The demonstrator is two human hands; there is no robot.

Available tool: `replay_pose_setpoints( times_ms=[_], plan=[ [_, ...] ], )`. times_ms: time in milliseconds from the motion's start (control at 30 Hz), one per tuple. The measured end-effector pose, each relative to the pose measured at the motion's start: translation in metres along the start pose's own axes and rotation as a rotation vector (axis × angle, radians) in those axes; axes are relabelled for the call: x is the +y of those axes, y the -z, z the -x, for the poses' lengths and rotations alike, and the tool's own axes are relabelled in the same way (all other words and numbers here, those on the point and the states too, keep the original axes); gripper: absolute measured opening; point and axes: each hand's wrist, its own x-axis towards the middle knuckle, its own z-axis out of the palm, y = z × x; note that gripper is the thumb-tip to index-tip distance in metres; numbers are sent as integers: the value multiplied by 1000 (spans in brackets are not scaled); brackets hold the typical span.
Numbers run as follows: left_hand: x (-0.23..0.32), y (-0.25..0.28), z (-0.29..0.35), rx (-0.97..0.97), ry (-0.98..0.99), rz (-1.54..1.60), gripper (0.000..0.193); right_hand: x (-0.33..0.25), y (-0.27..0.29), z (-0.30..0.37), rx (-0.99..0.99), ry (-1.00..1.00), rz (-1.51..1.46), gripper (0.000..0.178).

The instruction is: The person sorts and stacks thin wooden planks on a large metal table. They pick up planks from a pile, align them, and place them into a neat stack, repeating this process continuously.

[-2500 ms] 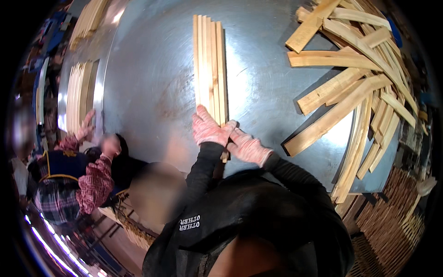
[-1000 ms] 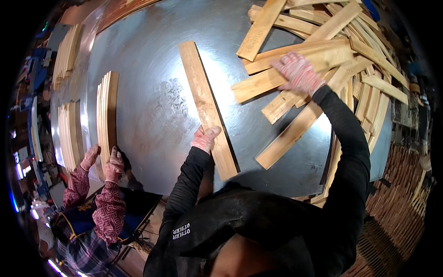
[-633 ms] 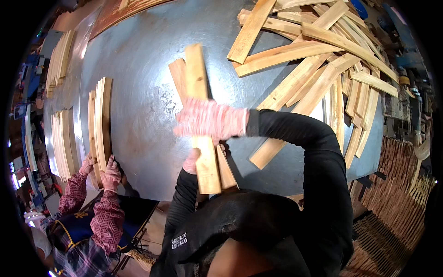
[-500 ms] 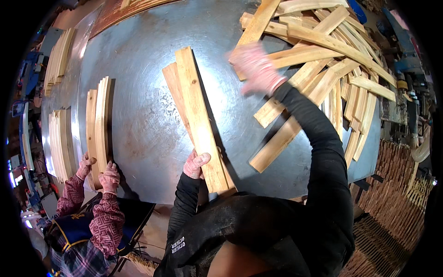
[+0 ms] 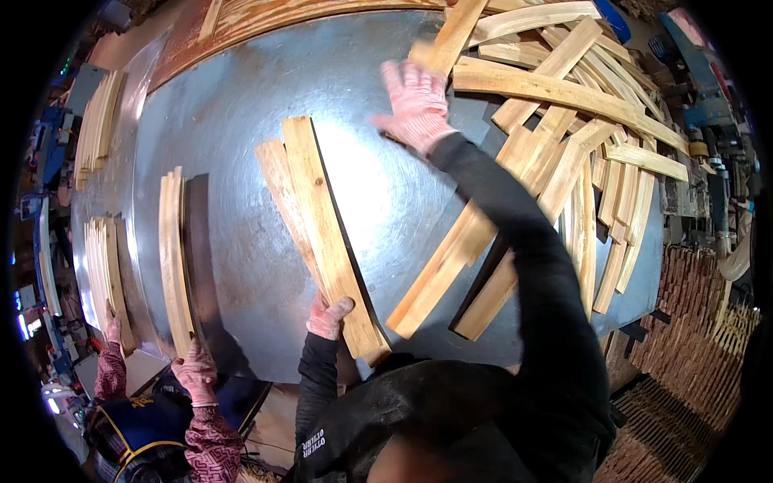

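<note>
Boards, long, flat and tan wooden (image 5: 326, 233), lie fanned, gripped by our pink-gloved left hand (image 5: 326, 318); we'd best keep them squared. Our pink-gloved right hand (image 5: 419, 107) spreads open.

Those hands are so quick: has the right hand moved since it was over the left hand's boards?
Yes: judged against the metal table, the right hand has moved farther out and rightward, near the loose board pile.

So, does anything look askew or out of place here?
Mainly the board pile at right: it lies crisscrossed, unlike the neat stacks at left. The two boards at the left hand are also misaligned, their far ends offset.
</note>
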Motion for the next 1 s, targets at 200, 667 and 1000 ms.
replay_pose_setpoints(
  times_ms=[200, 667, 1000],
  plan=[
    [3, -6, -2, -20, -29, 40, 58, -10, -88, -22, 146, -795, -46, 87],
    [3, -10, -12, 93, -58, -58, 54, -30, 63, 241, -154, -497, -1719, 67],
    [-9, -13, 6, -48, -14, -20, 53, 155, 104, 473, -80, -836, 273, 83]
  ],
)
